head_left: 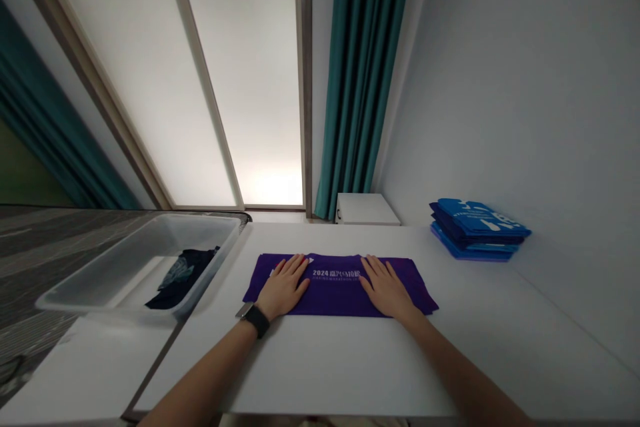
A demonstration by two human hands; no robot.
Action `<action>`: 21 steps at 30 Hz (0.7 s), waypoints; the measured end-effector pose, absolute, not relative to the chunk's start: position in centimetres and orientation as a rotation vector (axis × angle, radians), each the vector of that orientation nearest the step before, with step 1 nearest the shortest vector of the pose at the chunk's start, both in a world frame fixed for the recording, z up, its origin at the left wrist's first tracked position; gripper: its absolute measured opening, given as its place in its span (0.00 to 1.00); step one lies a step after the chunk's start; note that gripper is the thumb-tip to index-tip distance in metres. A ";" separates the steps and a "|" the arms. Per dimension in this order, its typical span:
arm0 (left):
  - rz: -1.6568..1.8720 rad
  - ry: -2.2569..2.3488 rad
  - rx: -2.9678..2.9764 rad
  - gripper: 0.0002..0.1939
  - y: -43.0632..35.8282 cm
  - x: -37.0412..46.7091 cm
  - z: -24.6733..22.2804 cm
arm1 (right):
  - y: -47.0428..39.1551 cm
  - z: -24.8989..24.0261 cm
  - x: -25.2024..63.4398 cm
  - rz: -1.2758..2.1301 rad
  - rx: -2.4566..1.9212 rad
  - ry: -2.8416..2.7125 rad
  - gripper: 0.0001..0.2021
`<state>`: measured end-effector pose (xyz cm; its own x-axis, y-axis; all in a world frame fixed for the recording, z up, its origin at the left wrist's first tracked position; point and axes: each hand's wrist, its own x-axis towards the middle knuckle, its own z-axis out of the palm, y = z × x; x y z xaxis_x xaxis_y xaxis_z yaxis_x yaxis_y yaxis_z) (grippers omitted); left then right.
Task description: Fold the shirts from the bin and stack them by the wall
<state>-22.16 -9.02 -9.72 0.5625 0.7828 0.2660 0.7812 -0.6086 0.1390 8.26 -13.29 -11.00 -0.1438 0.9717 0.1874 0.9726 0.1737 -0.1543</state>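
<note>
While both hands press down on it, the purple cloth (330,303) lies as a wide, flat band at lower centre of frame, on the white table (320,367). White "2024" print runs between the hands. Left hand (283,285) covers the cloth's left part, palm down, fingers close together, thumb angled out. Right hand (386,287) covers the right part, fingers slightly spread, thumb out. Neither is clamped on anything; both just rest on the fabric.

Handling, my read: light, limp, thin sports-type knit, probably a bit slippery on the smooth tabletop. Not fragile, but it'd sag or skew if picked up at one point. Layer edges show at the lower right corner, so I'd expect layers to slide over each other. Best hold: both short ends, thumbs on top, fingers under, all layers pinched together, light tension. Printed middle is a poor grab point.

Around it: blue folded stack (480,230) at right of frame, well apart from the right hand; translucent bin (100,273) at left with dark clothes (183,280) inside. Black-strapped watch (256,319) on left wrist.
</note>
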 end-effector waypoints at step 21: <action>0.428 1.276 2.636 0.27 -11.6 -23.8 -7.6 | -15.5 -10.0 9.3 0.070 -1.904 -2.253 0.30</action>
<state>-23.76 -11.57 -7.65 0.5899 0.7878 0.1772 0.7355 -0.6148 0.2848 9.28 -15.49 -10.01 -0.1567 0.9810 0.1144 0.9720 0.1737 -0.1583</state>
